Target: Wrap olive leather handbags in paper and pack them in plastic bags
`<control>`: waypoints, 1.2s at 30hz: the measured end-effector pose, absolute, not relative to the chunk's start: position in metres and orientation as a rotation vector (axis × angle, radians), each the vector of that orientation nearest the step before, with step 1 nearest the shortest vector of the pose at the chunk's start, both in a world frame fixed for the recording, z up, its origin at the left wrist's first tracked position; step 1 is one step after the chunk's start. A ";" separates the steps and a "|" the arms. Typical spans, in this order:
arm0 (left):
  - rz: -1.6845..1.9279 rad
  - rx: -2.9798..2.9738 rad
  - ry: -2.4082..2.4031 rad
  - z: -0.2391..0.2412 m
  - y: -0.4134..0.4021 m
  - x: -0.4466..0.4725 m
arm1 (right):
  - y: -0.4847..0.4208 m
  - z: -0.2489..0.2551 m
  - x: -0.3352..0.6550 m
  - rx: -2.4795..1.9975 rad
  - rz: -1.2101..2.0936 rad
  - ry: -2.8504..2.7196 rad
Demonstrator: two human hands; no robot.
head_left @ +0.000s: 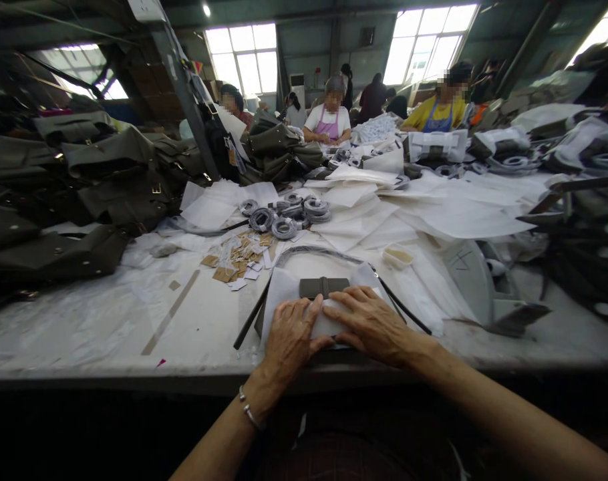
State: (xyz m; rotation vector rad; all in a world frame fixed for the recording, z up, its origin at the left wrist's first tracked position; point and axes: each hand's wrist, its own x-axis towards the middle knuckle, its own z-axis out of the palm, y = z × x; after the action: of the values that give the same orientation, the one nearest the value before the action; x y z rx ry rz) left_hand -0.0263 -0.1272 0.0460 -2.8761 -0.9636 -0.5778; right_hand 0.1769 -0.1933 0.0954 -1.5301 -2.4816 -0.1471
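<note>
A small dark grey leather piece [324, 286] lies at the near edge of the table [108, 321], partly wrapped in white tissue paper [284, 287]. My left hand [291, 334] lies flat on the paper over its near left part, fingers stretched out. My right hand [369, 321] presses flat on the paper at the near right, fingers extended and touching the left hand's fingertips. A thin black strap [251, 317] curves round the piece from left to right.
Dark olive bags [108, 174] are piled at the left. Coiled straps [284, 214], brown and white tags [238, 257] and white paper sheets [449, 214] cover the middle. Several people sit working at the far end. More wrapped goods [584, 153] are stacked at the right.
</note>
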 end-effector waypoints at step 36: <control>-0.493 -2.911 -0.574 0.049 -0.124 -0.032 | -0.191 0.063 0.191 -1.381 0.025 -2.451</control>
State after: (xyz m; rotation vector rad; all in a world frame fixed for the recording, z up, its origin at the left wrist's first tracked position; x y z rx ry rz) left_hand -0.0320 -0.1235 0.0490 -2.9106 -0.5741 -0.4928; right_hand 0.1908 -0.1913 0.0632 -1.3810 -2.4508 0.0249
